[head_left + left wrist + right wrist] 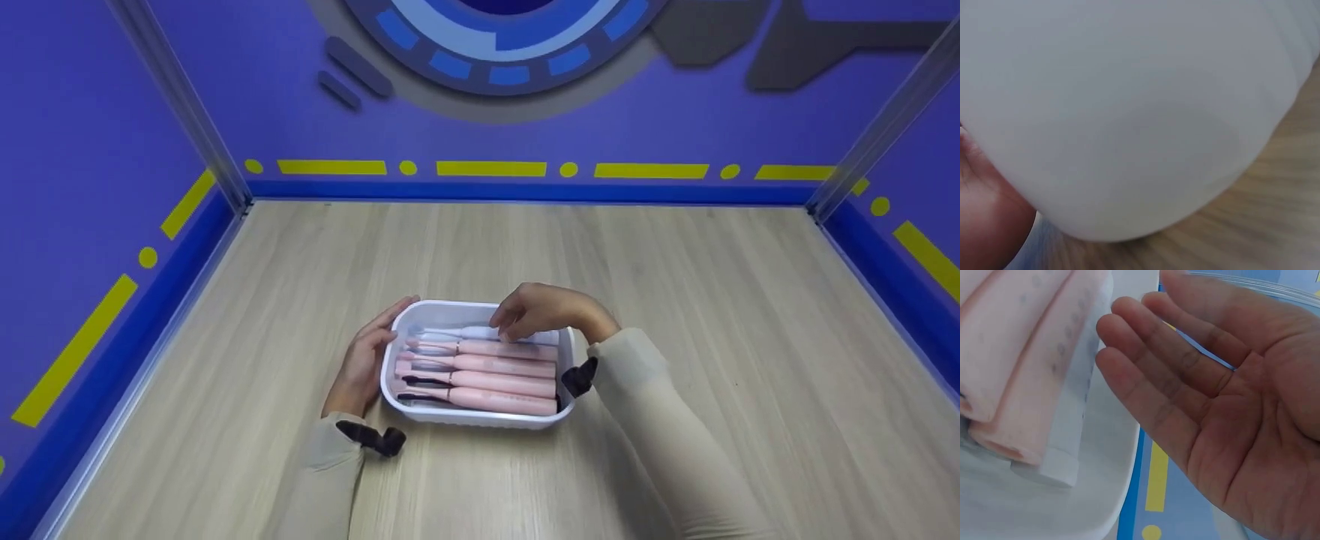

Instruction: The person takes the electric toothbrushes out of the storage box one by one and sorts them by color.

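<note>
A white plastic bin (480, 420) holds several electric toothbrushes lying side by side. The nearer ones are pink toothbrushes (502, 401), some with black heads beneath or beside them; along the far side lies a white toothbrush (472, 332). My left hand (364, 367) holds the bin's left end, thumb at the rim and fingers along the outer wall. In the left wrist view the bin's wall (1140, 124) fills most of the picture. Over the far side of the bin, my right hand (544, 311) hovers with loosely bent fingers, fingertips close above the white toothbrush and nothing in the palm.
The bin stands on a light wood-grain table (480, 247). Purple-blue panels (510, 139) with yellow dashes and dots enclose the back and both sides, joined by metal corner posts (187, 97).
</note>
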### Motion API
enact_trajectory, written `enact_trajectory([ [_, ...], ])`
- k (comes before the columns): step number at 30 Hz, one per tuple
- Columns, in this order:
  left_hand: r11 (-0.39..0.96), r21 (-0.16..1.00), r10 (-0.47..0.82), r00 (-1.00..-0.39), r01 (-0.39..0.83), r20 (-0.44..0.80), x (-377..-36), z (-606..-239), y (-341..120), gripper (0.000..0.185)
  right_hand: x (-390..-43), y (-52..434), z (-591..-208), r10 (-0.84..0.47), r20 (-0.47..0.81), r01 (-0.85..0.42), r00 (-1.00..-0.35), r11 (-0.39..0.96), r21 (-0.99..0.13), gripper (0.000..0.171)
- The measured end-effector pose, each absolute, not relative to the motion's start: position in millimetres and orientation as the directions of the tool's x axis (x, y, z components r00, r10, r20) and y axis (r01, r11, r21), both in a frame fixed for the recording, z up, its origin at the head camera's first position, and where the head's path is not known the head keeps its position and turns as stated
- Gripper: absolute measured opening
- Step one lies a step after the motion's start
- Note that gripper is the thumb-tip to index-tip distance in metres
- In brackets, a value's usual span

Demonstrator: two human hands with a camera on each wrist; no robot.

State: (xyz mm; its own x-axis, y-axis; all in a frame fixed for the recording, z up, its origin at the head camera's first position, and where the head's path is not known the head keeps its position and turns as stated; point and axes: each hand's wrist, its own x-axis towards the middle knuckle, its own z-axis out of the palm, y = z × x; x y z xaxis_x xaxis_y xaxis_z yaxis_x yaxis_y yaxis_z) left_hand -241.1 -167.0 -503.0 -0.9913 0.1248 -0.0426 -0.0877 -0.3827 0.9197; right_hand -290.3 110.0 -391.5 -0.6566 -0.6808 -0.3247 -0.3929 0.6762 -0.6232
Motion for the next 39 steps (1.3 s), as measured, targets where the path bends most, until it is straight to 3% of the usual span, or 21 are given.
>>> enact_trajectory([
  [17, -0.461, 0.882, 0.161, -0.987, -0.1, -0.027, -241, -502, -166, 0.06, -289, 100, -397, -0.696, -0.34, -0.459, -0.632, 0.69, -0.559, 0.029],
  [39, -0.434, 0.897, 0.164, -0.986, -0.086, -0.016, -240, -503, -168, 0.06, -277, 82, -399, -0.616, -0.389, -0.442, -0.685, 0.776, -0.449, 0.026],
])
